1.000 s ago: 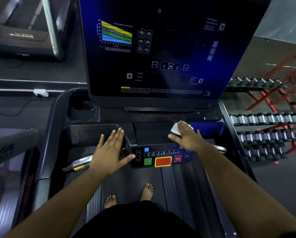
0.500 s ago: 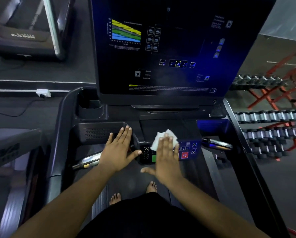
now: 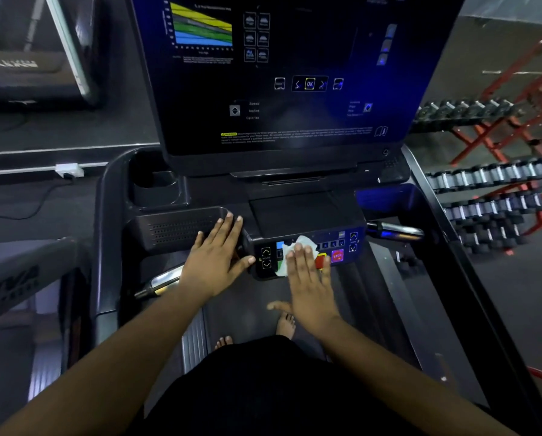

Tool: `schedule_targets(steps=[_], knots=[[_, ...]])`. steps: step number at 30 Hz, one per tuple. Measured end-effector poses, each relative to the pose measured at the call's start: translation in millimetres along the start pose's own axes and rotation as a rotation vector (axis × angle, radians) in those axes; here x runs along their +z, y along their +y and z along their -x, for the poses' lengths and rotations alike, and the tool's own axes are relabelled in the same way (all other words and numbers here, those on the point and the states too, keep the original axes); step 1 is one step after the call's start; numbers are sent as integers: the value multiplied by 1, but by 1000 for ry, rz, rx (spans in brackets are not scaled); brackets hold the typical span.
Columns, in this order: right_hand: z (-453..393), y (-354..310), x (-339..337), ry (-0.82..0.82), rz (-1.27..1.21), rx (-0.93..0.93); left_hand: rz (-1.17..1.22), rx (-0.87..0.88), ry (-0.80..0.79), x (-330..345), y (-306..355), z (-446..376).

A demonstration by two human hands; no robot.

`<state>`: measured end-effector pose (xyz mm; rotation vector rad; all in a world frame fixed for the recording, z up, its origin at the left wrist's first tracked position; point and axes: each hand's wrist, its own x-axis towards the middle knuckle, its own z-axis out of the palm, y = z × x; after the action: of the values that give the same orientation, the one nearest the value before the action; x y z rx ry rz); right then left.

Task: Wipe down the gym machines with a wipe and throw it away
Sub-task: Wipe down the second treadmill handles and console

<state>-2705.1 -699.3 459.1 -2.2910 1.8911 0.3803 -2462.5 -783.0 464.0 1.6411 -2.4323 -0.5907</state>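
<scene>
Right hand (image 3: 310,286), fingers flat, is pressing crumpled white wipe (image 3: 294,253) onto black treadmill button panel (image 3: 307,254), wipe's long axis running 7-to-1 o'clock. Left hand (image 3: 214,262) is lying flat on the console at 9 o'clock of the wipe, holding nothing.

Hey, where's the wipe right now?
The wipe is centre frame in the head view, pressed under the right hand on the treadmill's button panel, left of the red stop button.

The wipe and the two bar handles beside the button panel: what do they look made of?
The wipe, pressed flat under the right hand, looks like thin white paper or nonwoven cloth: it is crumpled with soft folds. The handles look like polished metal, perhaps chrome-plated, since they show bright mirror-like highlights.
</scene>
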Motion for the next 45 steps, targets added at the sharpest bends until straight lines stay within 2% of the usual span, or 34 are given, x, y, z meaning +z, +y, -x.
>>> schedule_targets(steps=[3, 6, 12, 14, 19, 21, 23, 27, 33, 35, 38, 40, 43, 45], knots=[[-7, -33, 1, 16, 8, -42, -2, -4, 7, 1, -1, 1], [-9, -17, 2, 55, 36, -61, 2, -1, 1, 0, 1, 1], [5, 46, 0, 47, -117, 282, -7, -10, -4, -2, 1, 2], [9, 46, -5, 25, -197, 327, -6, -12, -7, -2, 2, 2], [13, 3, 3, 3, -167, 94, 4, -17, 2, -3, 3, 3], [13, 5, 8, -2, -158, 73, 2, -16, 4, -3, 4, 4], [13, 19, 5, -21, -175, 144, -1, -14, -3, -3, 3, 3], [15, 66, -1, 11, -317, 434, 9, -8, -11, -4, 5, 2], [-1, 50, -9, 131, -583, 519, -8, -11, 0, -3, 6, 2], [-3, 31, -11, 125, -545, 424, -10, -10, 5, -3, 5, 3], [-4, 27, -14, 106, -363, 265, -14, -10, 3, -3, 5, 2], [-10, 46, -19, 146, -317, 314, -15, -12, 5, -3, 6, 1], [-22, 83, -39, 188, -383, 486, -24, -14, 3, -2, 5, 1], [-25, 89, -53, 139, -313, 460, -32, -5, -4, -2, 4, 1]])
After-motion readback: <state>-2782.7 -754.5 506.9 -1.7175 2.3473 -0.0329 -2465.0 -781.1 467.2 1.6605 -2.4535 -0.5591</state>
